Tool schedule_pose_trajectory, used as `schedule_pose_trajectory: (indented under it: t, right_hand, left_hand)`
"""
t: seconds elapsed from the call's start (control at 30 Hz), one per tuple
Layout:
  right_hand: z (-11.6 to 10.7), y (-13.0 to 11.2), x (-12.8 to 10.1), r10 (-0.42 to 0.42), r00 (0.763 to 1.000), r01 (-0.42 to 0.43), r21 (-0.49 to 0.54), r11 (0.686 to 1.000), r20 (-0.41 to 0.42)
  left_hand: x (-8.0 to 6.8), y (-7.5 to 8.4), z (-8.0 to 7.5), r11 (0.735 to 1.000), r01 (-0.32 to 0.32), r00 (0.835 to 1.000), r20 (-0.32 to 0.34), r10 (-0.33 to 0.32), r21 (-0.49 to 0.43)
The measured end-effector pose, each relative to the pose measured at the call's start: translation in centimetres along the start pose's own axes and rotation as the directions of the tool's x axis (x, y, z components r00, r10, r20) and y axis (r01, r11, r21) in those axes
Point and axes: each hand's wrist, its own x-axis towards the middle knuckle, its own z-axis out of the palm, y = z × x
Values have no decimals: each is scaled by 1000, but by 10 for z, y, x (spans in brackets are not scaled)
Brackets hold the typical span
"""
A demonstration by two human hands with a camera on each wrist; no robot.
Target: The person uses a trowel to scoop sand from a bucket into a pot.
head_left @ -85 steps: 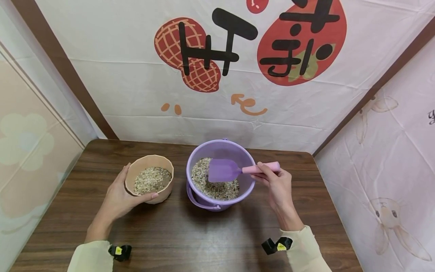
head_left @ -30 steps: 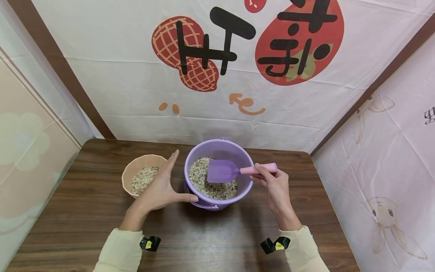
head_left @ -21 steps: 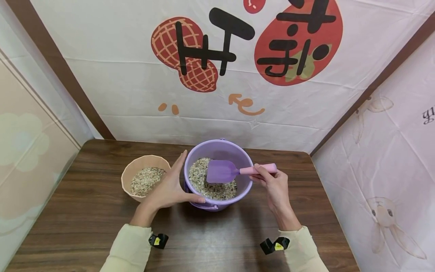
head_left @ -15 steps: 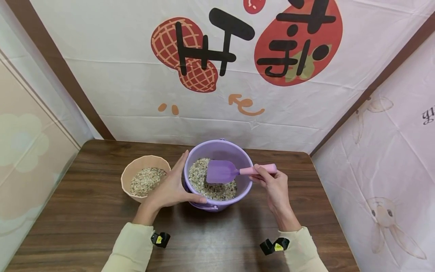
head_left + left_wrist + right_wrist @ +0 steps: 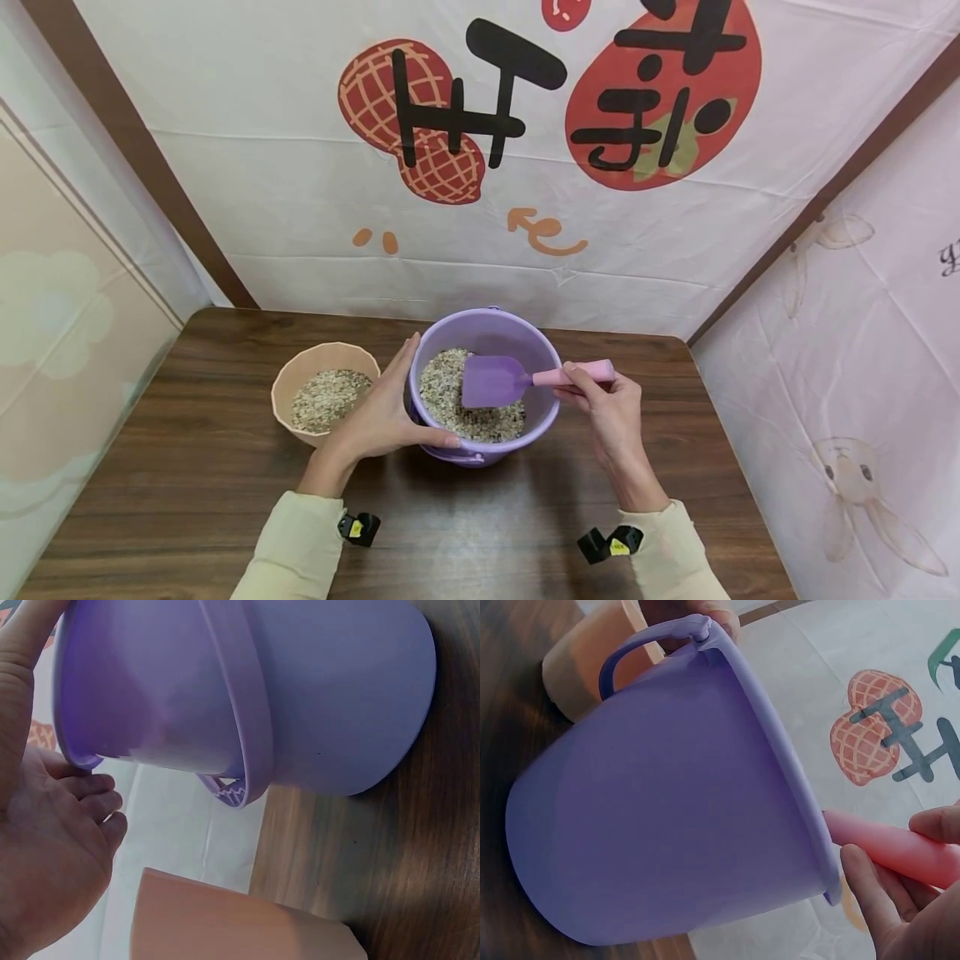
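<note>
A purple bucket (image 5: 542, 421) stands upright, part filled with speckled grit-like grains (image 5: 442, 400). My left hand (image 5: 378, 421) spans its left rim, thumb along the front and fingers toward the back. In the left wrist view, the fingertips (image 5: 97, 802) curl by the rim. Between thumb and fingers, my right hand (image 5: 611, 417) holds the pink handle of a shovel (image 5: 495, 382). Its flat purple blade is over the grains inside the bucket; whether it touches them I cannot tell. Left of the bucket sits a peach faceted bowl (image 5: 288, 379) with similar grains, partly hidden by my left hand.
The bucket's handle (image 5: 251, 720) hangs down on its outside. Everything stands on a dark wooden table (image 5: 465, 533), close to the printed white cloth (image 5: 315, 208) at the back. Another cloth (image 5: 840, 375) hangs at the right.
My left hand has let go of the peach bowl and moved right onto the bucket's rim. The right hand and shovel have stayed almost where they were.
</note>
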Motion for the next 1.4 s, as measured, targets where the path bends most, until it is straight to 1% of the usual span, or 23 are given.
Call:
schedule_pose_trajectory:
  t: [0.1,0.17,0.2,0.27,0.33,0.4,0.53,0.6,0.7,0.8,0.93,1.07,1.23,1.3,1.4]
  right_hand:
    - [2,-4,-1,-57,998,58,-75,996,17]
    - [6,-10,-3,-101,994,104,-156,982,30]
    - [6,-11,-3,-122,992,126,-206,970,33]
    - [9,-13,-3,-173,984,177,-304,936,41]
    - [11,-15,-4,-207,977,207,-408,889,44]
    - [12,-13,-3,-241,969,233,-507,830,50]
    - [18,-12,-5,-281,957,258,-647,718,70]
    - [21,-12,-5,-284,955,262,-682,683,82]
    - [26,-11,-6,-272,958,256,-710,656,95]
    - [30,-10,-7,-262,960,248,-718,651,94]
    - [33,-8,-8,-262,962,236,-710,663,75]
    - [35,-7,-7,-257,965,225,-692,686,58]
    - [38,-3,-4,-226,974,195,-638,745,33]
    - [40,-2,-3,-201,979,175,-606,776,25]
    - [41,0,-1,-172,985,147,-584,798,13]
  left_hand:
    - [0,0,0,1000,3,1000,1,-3,3]
    - [0,0,0,1000,5,1000,0,-5,2]
    - [0,0,0,1000,5,1000,0,-5,0]
    - [0,0,0,1000,5,1000,0,-5,1]
    - [0,0,0,1000,4,1000,-2,-4,0]
    - [-1,0,0,1000,5,1000,-2,-5,3]
    - [-1,0,0,1000,3,1000,-3,-3,13]
    - [-1,0,0,1000,3,1000,-3,-3,15]
    - [-1,0,0,1000,4,1000,-5,-4,11]
    - [0,0,0,1000,7,1000,-5,-6,13]
    - [0,0,0,1000,3,1000,-5,-3,17]
    - [0,0,-1,1000,0,1000,-7,0,16]
    - [1,-1,-1,1000,-4,1000,-10,4,7]
    - [1,-1,0,1000,-9,1000,-10,9,5]
    - [1,-2,0,1000,-14,1000,-10,14,3]
